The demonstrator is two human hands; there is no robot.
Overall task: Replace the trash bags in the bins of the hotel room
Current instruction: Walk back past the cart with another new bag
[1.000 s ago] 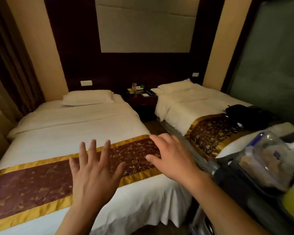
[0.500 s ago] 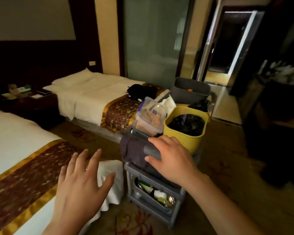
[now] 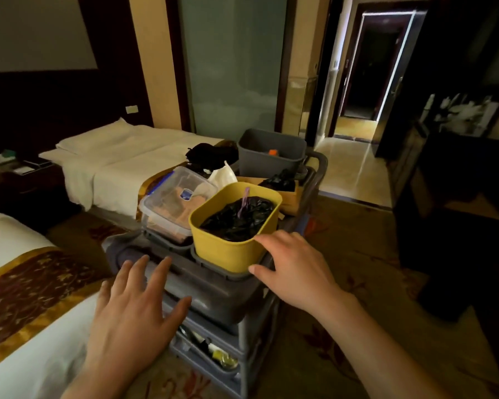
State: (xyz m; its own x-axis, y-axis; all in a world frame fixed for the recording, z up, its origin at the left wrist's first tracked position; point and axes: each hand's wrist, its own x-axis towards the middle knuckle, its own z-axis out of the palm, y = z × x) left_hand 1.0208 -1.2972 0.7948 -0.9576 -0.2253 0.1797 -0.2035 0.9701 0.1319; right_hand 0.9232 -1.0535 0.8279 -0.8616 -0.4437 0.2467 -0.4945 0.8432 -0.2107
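Over the cart [image 3: 219, 300] — hands [image 3: 133, 315] [image 3: 297, 272] outspread

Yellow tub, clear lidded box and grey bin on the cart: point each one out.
yellow tub [image 3: 225, 250], head view, on its near outer wall.
clear lidded box [image 3: 167, 197], head view, on its lid.
grey bin [image 3: 267, 165], head view, on its near outer wall.

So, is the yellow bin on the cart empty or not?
Not empty: crumpled black plastic lies inside the yellow bin, a little below its rim, and a purple strip sticks up from it.
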